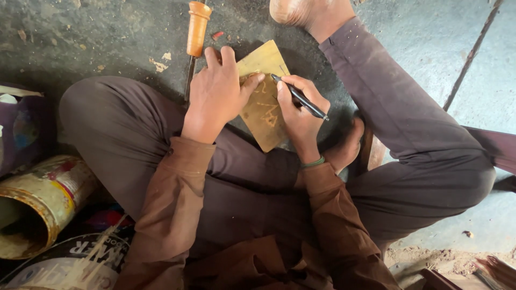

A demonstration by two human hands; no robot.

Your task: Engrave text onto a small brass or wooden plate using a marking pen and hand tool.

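Observation:
I sit cross-legged on a concrete floor with a small yellowish wooden board (264,115) resting against my legs. My left hand (217,94) lies flat on the board's left side and holds it down, thumb stretched across its face. My right hand (298,115) grips a black pen (300,98) whose tip touches the board near its upper middle. Faint drawn lines show on the board's surface.
A tool with an orange wooden handle (197,27) and a thin metal shaft lies on the floor just beyond my left hand. A rusty tin can (37,201) lies on its side at the left, above a paint bucket lid (70,263). My bare foot (301,13) is at the top.

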